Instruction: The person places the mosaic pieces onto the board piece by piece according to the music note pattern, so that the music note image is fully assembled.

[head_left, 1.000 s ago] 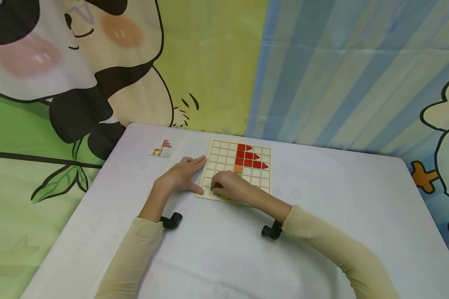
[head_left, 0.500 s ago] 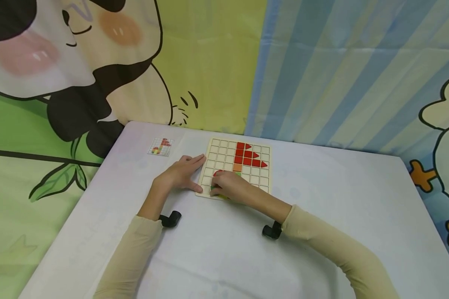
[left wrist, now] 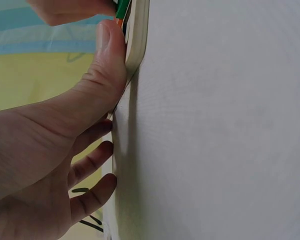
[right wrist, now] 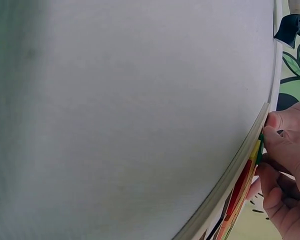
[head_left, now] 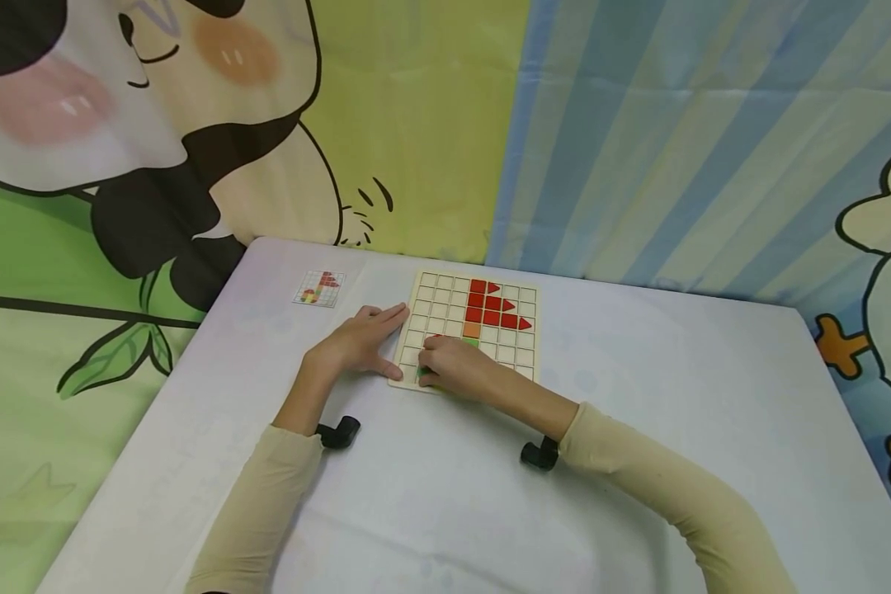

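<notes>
A wooden grid board (head_left: 438, 309) lies on the white table. Red squares and triangles (head_left: 493, 304) form three stepped rows on it, with an orange square (head_left: 472, 329) below. My left hand (head_left: 356, 342) is spread along the board's left edge, thumb on its near corner. My right hand (head_left: 460, 367) bends over the near left part of the board and pinches a small green piece (right wrist: 260, 149) between thumb and fingers. In the right wrist view, yellow (right wrist: 254, 151) and red (right wrist: 238, 187) pieces show beside it. The right hand hides part of the near rows in the head view.
A small pattern card (head_left: 319, 289) with a coloured grid picture lies left of the board. Black wrist cameras (head_left: 339, 432) sit on both wrists, just above the table. Behind the table's far edge hangs a printed cloth backdrop (head_left: 431, 132).
My right hand shifts only slightly over the board's near left cells; its fingers stay on the green piece. A red piece beside the fingers is more covered now. The left hand stays put.
</notes>
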Tool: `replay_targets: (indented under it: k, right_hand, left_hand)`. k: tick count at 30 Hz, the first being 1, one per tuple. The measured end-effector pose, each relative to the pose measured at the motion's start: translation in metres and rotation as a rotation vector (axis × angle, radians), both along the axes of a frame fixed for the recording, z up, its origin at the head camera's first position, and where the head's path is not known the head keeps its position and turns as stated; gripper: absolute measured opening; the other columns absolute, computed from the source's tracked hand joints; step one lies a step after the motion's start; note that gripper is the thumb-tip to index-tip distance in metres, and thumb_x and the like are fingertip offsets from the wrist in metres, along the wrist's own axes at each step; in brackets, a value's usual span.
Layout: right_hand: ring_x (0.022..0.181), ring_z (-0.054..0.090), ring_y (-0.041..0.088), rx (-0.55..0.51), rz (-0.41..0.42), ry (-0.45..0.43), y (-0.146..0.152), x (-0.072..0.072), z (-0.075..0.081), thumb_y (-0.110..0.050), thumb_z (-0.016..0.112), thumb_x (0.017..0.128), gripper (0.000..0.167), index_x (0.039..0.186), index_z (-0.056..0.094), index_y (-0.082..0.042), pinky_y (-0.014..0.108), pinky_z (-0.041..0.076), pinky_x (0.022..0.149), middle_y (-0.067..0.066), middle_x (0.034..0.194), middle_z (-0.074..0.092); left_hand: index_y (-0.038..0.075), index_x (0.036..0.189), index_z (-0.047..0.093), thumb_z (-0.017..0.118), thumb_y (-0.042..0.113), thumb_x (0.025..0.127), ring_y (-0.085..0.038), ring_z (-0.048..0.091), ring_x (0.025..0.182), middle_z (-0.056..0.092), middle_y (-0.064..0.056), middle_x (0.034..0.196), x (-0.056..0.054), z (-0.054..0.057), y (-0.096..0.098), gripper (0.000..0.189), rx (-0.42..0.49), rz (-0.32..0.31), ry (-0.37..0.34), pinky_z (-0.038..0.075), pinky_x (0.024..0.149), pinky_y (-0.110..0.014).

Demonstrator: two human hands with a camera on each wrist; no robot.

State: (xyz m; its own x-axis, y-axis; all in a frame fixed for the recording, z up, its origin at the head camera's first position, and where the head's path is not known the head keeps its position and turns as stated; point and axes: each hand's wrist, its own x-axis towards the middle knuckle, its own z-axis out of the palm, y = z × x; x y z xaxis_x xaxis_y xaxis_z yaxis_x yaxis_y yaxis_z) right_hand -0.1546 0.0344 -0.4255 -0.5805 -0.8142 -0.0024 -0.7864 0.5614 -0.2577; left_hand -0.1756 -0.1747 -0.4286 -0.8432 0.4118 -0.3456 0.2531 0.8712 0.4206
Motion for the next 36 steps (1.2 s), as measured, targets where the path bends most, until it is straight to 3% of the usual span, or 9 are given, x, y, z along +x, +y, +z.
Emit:
replay_targets:
  k: [6,14,21,24,31,36]
  right_hand:
    - [0.081,0.058,0.014,0.01,0.048,0.024,0.002,0.0,0.002,-0.021,0.072,0.088,0.015,0.097,0.073,-0.009,0.027,0.051,0.079,0.002,0.087,0.064]
    - [0.081,0.055,0.015,-0.02,0.146,0.059,0.013,0.004,-0.001,-0.015,0.07,0.088,0.006,0.089,0.075,-0.011,0.025,0.05,0.074,0.003,0.085,0.063]
    - [0.083,0.055,0.015,-0.029,0.143,0.122,0.016,0.004,-0.002,-0.015,0.068,0.09,0.01,0.094,0.077,-0.013,0.023,0.05,0.074,0.001,0.087,0.063]
    - [0.085,0.057,0.014,-0.059,0.111,0.088,0.022,0.005,0.002,-0.016,0.068,0.09,0.011,0.095,0.076,-0.012,0.023,0.051,0.075,0.001,0.09,0.065]
    - [0.088,0.062,0.018,-0.272,-0.058,0.009,0.05,0.012,0.025,-0.018,0.071,0.088,0.02,0.104,0.075,-0.007,0.025,0.054,0.075,0.005,0.097,0.068]
    - [0.092,0.064,0.02,-0.31,-0.176,0.001,0.077,0.011,0.038,-0.017,0.069,0.09,0.024,0.112,0.071,-0.006,0.033,0.055,0.077,0.008,0.104,0.07]
  left_hand:
    - [0.023,0.157,0.015,0.081,0.049,0.068,-0.028,0.021,0.147,0.014,0.006,0.165,0.0,-0.002,0.0,0.113,0.001,0.005,0.0,0.034,0.111,-0.055]
    - [0.023,0.157,0.015,0.081,0.05,0.068,-0.03,0.021,0.147,0.015,0.005,0.165,0.002,-0.002,0.001,0.114,0.004,0.019,-0.029,0.034,0.11,-0.057]
    - [0.023,0.157,0.016,0.081,0.049,0.067,-0.029,0.022,0.147,0.015,0.004,0.165,0.001,0.0,0.001,0.114,-0.005,0.019,-0.007,0.035,0.11,-0.056]
    - [0.023,0.157,0.016,0.081,0.049,0.067,-0.029,0.021,0.147,0.015,0.004,0.165,0.0,0.0,0.002,0.114,0.0,0.021,-0.013,0.035,0.11,-0.056]
    - [0.024,0.157,0.015,0.082,0.05,0.067,-0.028,0.021,0.147,0.015,0.006,0.165,-0.002,-0.003,0.002,0.115,-0.028,0.016,-0.002,0.034,0.112,-0.054]
    - [0.024,0.157,0.016,0.082,0.049,0.068,-0.029,0.022,0.147,0.015,0.005,0.165,0.0,-0.005,0.003,0.113,-0.022,0.02,0.008,0.033,0.112,-0.054]
